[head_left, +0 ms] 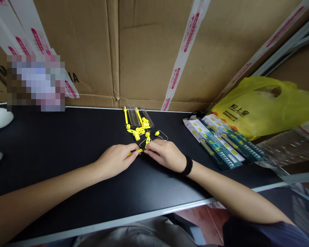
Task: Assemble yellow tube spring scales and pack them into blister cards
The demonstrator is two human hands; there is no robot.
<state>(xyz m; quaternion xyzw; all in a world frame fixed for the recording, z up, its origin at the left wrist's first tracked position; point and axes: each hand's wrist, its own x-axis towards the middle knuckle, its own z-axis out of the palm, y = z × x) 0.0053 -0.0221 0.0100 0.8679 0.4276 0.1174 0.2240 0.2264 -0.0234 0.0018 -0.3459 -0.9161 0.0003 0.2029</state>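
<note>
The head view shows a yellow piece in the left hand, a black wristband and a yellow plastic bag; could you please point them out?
Yellow piece (140, 150): head view, on its exposed end.
Black wristband (188, 165): head view, middle of the band.
Yellow plastic bag (261, 111): head view, on its side.

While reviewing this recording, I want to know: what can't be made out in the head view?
All in the head view:
- Full shape of the yellow piece in the left hand: fingers cover part.
- What the right hand grips, if anything: hidden by its fingers.
- What lies behind the pixelated patch: mosaic hides it.
- White object: cut off by the left edge.
- Fine print on the packages: too small.
</note>
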